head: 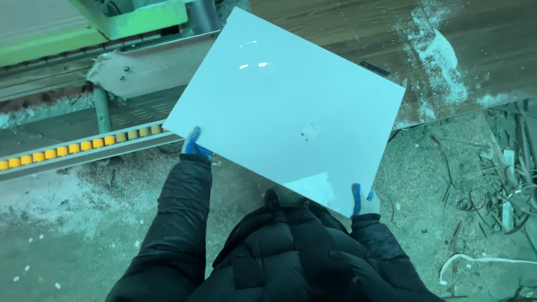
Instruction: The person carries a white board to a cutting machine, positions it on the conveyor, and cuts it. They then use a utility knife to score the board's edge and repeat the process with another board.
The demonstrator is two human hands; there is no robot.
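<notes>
I hold a large white rectangular panel (285,103) flat in front of me, turned at an angle. My left hand (194,144), in a blue glove, grips its near left corner. My right hand (362,200), in a blue and white glove, grips the near right corner. A small pale sticker sits on the panel's top face near the middle right. Both sleeves of my black puffy jacket show below the panel.
A conveyor rail with yellow rollers (67,150) runs at the left, beside a green machine body (128,19). A brown wooden board dusted with sawdust (447,56) lies at the upper right. Sawdust, edge-band strips and scraps (498,190) litter the floor on the right.
</notes>
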